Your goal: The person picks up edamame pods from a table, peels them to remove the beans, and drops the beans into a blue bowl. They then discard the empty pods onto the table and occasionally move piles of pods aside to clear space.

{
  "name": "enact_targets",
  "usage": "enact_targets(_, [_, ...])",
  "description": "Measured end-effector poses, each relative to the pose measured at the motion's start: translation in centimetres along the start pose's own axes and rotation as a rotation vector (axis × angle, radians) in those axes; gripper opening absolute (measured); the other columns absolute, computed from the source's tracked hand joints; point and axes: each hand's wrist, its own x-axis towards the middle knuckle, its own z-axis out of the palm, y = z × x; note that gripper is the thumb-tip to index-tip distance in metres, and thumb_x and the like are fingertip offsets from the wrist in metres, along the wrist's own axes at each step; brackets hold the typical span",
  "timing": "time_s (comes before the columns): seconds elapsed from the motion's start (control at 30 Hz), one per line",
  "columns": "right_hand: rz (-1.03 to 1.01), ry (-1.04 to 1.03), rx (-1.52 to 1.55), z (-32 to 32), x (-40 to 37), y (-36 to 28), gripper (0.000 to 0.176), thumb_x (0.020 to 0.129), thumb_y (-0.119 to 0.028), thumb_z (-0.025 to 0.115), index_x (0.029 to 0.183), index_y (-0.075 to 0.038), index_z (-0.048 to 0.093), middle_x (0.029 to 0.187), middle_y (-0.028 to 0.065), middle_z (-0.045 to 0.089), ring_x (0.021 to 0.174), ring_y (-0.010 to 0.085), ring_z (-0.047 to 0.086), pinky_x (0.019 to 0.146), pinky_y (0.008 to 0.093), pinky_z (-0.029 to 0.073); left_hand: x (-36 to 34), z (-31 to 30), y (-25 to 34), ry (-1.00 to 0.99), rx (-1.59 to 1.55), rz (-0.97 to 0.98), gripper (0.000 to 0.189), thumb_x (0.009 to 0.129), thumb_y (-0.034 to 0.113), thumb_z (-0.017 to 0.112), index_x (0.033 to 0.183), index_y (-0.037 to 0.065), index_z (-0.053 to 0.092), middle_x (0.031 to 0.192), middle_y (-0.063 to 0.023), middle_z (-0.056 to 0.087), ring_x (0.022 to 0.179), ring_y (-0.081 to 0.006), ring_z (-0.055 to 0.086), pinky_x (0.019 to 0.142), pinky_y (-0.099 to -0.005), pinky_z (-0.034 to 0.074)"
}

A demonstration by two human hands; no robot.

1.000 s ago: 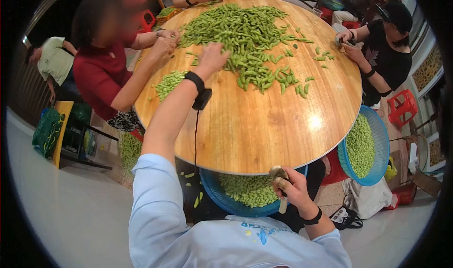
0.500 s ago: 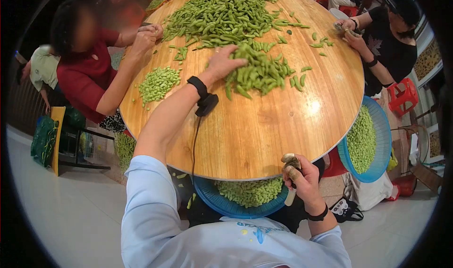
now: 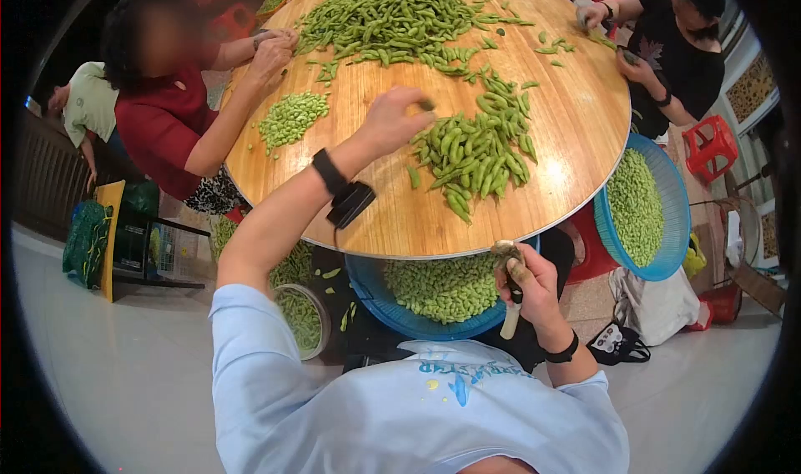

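Observation:
My left hand hovers over the wooden table, fingers apart and curved, with a dark patch on one fingertip; nothing shows in its grip. Just to its right lies a small heap of green pods, and a larger pod pile spreads beyond. Near the front edge my right hand is closed round a small tool with a dark handle and a pale end pointing down. Under the table edge sits a blue basket of shelled beans.
Shelled beans lie in front of a person in red at the left. A person in black sits at the right beside a blue basket and a red stool. A round tub stands at lower left.
The small heap of pods has shifted nearer the table's front edge and spread out. My left hand has come away from it. The view has shifted, showing the tub at lower left.

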Motion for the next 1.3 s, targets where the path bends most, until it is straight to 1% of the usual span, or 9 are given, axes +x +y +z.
enact_targets(0.07, [0.02, -0.023, 0.068, 0.4, -0.5, 0.6, 0.028, 0.096, -0.012, 0.043, 0.118, 0.003, 0.053, 0.072, 0.0059, 0.054, 0.051, 0.0087, 0.047, 0.043, 0.0213, 0.036, -2.6, -0.8, 1.3, 0.001, 0.05, -0.174, 0.028, 0.077, 0.021, 0.065, 0.097, 0.001, 0.063, 0.101, -0.0202, 0.063, 0.097, -0.0328, 0.059, 0.085, -0.0367, 0.047])
enact_targets(0.23, [0.123, -0.129, 0.103, 2.1, -1.0, 2.3, 0.029, 0.098, -0.012, 0.041, 0.121, 0.002, 0.051, 0.072, 0.0053, 0.054, 0.051, 0.0079, 0.047, 0.043, 0.0213, 0.037, -7.9, 1.7, 0.5, -0.089, 0.253, 0.28, 0.02, 0.076, 0.004, 0.063, 0.096, 0.002, 0.061, 0.095, -0.0156, 0.056, 0.094, -0.036, 0.054, 0.079, -0.0402, 0.048])
enact_targets(0.4, [0.123, -0.132, 0.133, 3.1, 0.0, 3.2, 0.029, 0.099, -0.012, 0.04, 0.123, 0.001, 0.05, 0.072, 0.0034, 0.053, 0.05, 0.0067, 0.045, 0.043, 0.0205, 0.037, -8.3, 2.2, 0.2, -0.047, 0.313, 0.327, 0.02, 0.076, 0.005, 0.063, 0.095, 0.003, 0.058, 0.093, -0.0151, 0.053, 0.09, -0.036, 0.053, 0.077, -0.0411, 0.047])
enact_targets(0.5, [0.015, -0.116, 0.026, 3.5, 0.5, 3.7, 0.031, 0.099, -0.013, 0.04, 0.126, 0.001, 0.048, 0.072, 0.0029, 0.052, 0.049, 0.0063, 0.044, 0.043, 0.0204, 0.036, -10.2, 3.5, 1.3, -0.037, 0.251, 0.276, 0.018, 0.079, 0.002, 0.06, 0.097, 0.0, 0.056, 0.094, -0.0169, 0.057, 0.087, -0.0379, 0.055, 0.071, -0.04, 0.047])
enact_targets(0.6, [-0.03, -0.065, 0.061, 4.1, 1.0, 3.5, 0.034, 0.099, -0.013, 0.04, 0.13, 0.0, 0.045, 0.072, 0.0026, 0.051, 0.049, 0.0062, 0.043, 0.043, 0.0202, 0.036, -11.7, 3.3, 4.8, -0.096, -0.001, -0.157, 0.01, 0.085, 0.005, 0.058, 0.093, 0.0, 0.056, 0.083, -0.0128, 0.06, 0.068, -0.0279, 0.059, 0.061, -0.032, 0.048])
enact_targets(0.67, [0.001, -0.039, 0.13, 4.7, 1.4, 3.1, 0.035, 0.099, -0.013, 0.041, 0.132, 0.0, 0.043, 0.072, 0.0025, 0.051, 0.05, 0.0062, 0.043, 0.043, 0.0201, 0.036, -13.2, 3.4, 6.8, -0.179, -0.712, -0.496, 0.013, 0.091, 0.008, 0.055, 0.101, 0.0, 0.056, 0.076, -0.003, 0.061, 0.056, -0.0111, 0.054, 0.049, -0.0232, 0.042])
enact_targets(0.77, [0.065, -0.041, 0.22, 5.0, 1.7, 3.4, 0.041, 0.099, -0.015, 0.042, 0.139, -0.003, 0.038, 0.073, 0.003, 0.052, 0.051, 0.0065, 0.044, 0.043, 0.0199, 0.036, -14.5, 3.8, 8.7, -0.199, -0.915, -0.53, 0.014, 0.092, 0.01, 0.057, 0.102, 0.001, 0.057, 0.078, -0.0001, 0.059, 0.061, -0.0013, 0.051, 0.05, -0.0169, 0.039])
enact_targets(1.17, [0.021, -0.135, 0.349, 5.1, 2.4, 4.5, 0.046, 0.1, -0.018, 0.042, 0.143, -0.005, 0.033, 0.075, 0.005, 0.052, 0.052, 0.0076, 0.044, 0.044, 0.0198, 0.037, -15.5, 5.7, 10.3, -0.053, -0.873, -0.51, 0.018, 0.091, -0.001, 0.052, 0.108, -0.008, 0.052, 0.09, -0.0084, 0.062, 0.077, -0.0111, 0.063, 0.068, -0.0241, 0.053])
enact_targets(1.3, [0.067, -0.179, 0.361, 4.6, 2.4, 3.8, 0.046, 0.1, -0.017, 0.042, 0.143, -0.005, 0.033, 0.072, 0.0048, 0.05, 0.051, 0.008, 0.043, 0.044, 0.0205, 0.038, -16.0, 6.2, 10.5, -0.007, -1.035, -0.518, 0.014, 0.091, 0.004, 0.057, 0.105, -0.001, 0.058, 0.088, 0.0003, 0.059, 0.077, -0.0033, 0.054, 0.065, -0.0185, 0.045])
